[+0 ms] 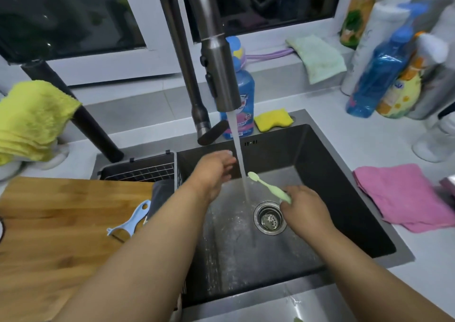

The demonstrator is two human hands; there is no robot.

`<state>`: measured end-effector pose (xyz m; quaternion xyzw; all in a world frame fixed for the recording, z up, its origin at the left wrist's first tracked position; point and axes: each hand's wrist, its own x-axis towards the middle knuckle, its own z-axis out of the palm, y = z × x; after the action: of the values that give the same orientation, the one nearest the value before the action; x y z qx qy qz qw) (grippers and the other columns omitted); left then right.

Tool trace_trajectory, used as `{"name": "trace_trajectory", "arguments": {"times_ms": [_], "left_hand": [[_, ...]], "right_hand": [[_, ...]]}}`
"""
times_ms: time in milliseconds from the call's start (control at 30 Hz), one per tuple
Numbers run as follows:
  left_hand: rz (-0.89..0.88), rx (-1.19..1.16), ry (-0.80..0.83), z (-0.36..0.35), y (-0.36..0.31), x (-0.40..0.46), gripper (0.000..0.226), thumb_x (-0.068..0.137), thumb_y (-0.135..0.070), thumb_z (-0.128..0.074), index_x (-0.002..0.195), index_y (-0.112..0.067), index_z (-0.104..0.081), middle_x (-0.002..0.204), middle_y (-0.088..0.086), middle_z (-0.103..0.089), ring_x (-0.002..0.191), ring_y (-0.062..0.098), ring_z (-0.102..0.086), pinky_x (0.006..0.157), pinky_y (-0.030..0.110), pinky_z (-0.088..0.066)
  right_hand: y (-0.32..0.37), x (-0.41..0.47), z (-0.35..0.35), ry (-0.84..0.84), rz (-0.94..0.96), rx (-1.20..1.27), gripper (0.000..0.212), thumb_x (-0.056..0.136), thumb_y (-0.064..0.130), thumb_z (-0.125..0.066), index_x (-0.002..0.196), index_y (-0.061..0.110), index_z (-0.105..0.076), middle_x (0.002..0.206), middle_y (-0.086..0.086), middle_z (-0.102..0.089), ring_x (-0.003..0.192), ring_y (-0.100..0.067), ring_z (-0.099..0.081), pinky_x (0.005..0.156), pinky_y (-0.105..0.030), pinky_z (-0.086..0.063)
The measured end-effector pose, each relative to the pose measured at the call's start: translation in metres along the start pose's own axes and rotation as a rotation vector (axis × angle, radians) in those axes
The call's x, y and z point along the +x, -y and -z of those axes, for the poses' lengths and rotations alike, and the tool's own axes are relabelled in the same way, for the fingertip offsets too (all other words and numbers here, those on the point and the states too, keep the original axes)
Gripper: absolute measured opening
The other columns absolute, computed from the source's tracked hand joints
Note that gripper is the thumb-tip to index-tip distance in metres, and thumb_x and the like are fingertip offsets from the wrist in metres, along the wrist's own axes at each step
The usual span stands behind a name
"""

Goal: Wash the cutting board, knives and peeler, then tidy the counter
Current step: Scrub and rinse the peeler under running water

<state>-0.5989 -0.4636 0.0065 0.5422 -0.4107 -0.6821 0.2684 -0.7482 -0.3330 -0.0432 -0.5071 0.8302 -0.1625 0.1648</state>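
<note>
Water runs from the grey faucet (216, 58) into the dark sink (344, 198). My right hand (305, 208) grips a pale green toothbrush (268, 186) by its handle, the brush head tilted up into the stream. My left hand (213, 171) hovers just left of the stream, fingers relaxed and holding nothing. On the left, a wooden cutting board (49, 235) lies on the counter with a light blue peeler (133, 220) on its right edge. No knives are in view.
A wire rack (140, 169) sits in the sink's left side. Behind the sink stand a blue soap bottle (242, 100) and a yellow sponge (273, 119). A pink cloth (403, 196) lies right, a yellow cloth (32, 119) left, bottles (379, 75) at back right.
</note>
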Motion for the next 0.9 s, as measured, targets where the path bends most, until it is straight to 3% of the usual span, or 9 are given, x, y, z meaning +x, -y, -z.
{"name": "trace_trajectory", "arguments": {"times_ms": [167, 233, 333, 433, 533, 667, 900], "left_hand": [[0.05, -0.454, 0.102, -0.005, -0.055, 0.014, 0.021, 0.096, -0.016, -0.042, 0.108, -0.002, -0.053, 0.108, 0.015, -0.065, 0.095, 0.023, -0.061, 0.095, 0.04, -0.044], [0.061, -0.507, 0.126, -0.006, -0.064, 0.022, 0.015, 0.095, -0.012, -0.041, 0.094, -0.002, -0.052, 0.107, 0.017, -0.065, 0.102, 0.026, -0.061, 0.094, 0.039, -0.046], [0.024, -0.318, 0.06, -0.01, -0.058, 0.032, 0.016, 0.095, -0.007, -0.04, 0.093, -0.007, -0.056, 0.107, 0.013, -0.067, 0.118, 0.024, -0.055, 0.106, 0.039, -0.035], [-0.029, -0.003, -0.026, -0.019, -0.037, 0.03, 0.022, 0.095, -0.007, -0.047, 0.113, -0.015, -0.058, 0.102, 0.008, -0.063, 0.097, 0.021, -0.058, 0.088, 0.035, -0.045], [-0.012, 0.158, 0.001, -0.029, -0.01, 0.033, 0.022, 0.093, -0.006, -0.051, 0.112, -0.014, -0.059, 0.097, 0.008, -0.06, 0.078, 0.016, -0.055, 0.068, 0.026, -0.043], [0.05, 0.266, 0.076, -0.047, 0.016, 0.041, 0.02, 0.093, -0.005, -0.051, 0.108, -0.012, -0.062, 0.097, 0.009, -0.064, 0.086, 0.018, -0.06, 0.071, 0.027, -0.046], [0.108, 0.3, 0.118, -0.06, 0.033, 0.043, 0.018, 0.09, 0.0, -0.052, 0.101, -0.009, -0.061, 0.083, 0.005, -0.063, 0.071, 0.015, -0.06, 0.063, 0.023, -0.047]], "right_hand": [[-0.001, 0.021, -0.005, -0.032, 0.027, 0.021, 0.031, 0.089, 0.018, -0.048, 0.115, 0.01, -0.063, 0.107, -0.012, -0.063, 0.102, -0.029, -0.053, 0.089, -0.033, -0.041], [-0.002, 0.028, -0.007, -0.098, 0.053, 0.049, 0.032, 0.089, 0.015, -0.049, 0.118, 0.012, -0.061, 0.106, -0.01, -0.06, 0.101, -0.028, -0.05, 0.088, -0.034, -0.04], [-0.005, 0.039, -0.005, -0.073, 0.09, -0.023, 0.039, 0.086, 0.011, -0.051, 0.122, 0.018, -0.061, 0.109, -0.005, -0.059, 0.1, -0.024, -0.048, 0.083, -0.032, -0.037], [-0.01, 0.05, -0.003, -0.144, 0.043, -0.053, 0.044, 0.083, 0.008, -0.052, 0.123, 0.024, -0.061, 0.111, -0.001, -0.06, 0.102, -0.025, -0.048, 0.077, -0.032, -0.028], [-0.02, 0.065, 0.005, -0.358, -0.031, 0.034, 0.041, 0.081, 0.005, -0.056, 0.118, 0.021, -0.064, 0.103, -0.006, -0.064, 0.096, -0.031, -0.052, 0.078, -0.036, -0.032], [-0.049, 0.095, 0.032, -0.534, -0.202, 0.065, 0.031, 0.08, 0.003, -0.061, 0.11, 0.013, -0.063, 0.101, -0.012, -0.065, 0.094, -0.035, -0.054, 0.08, -0.04, -0.039], [-0.094, 0.127, 0.06, -0.494, -0.393, -0.051, 0.022, 0.084, -0.002, -0.053, 0.103, 0.008, -0.058, 0.101, -0.017, -0.061, 0.095, -0.034, -0.051, 0.08, -0.039, -0.039]]}}
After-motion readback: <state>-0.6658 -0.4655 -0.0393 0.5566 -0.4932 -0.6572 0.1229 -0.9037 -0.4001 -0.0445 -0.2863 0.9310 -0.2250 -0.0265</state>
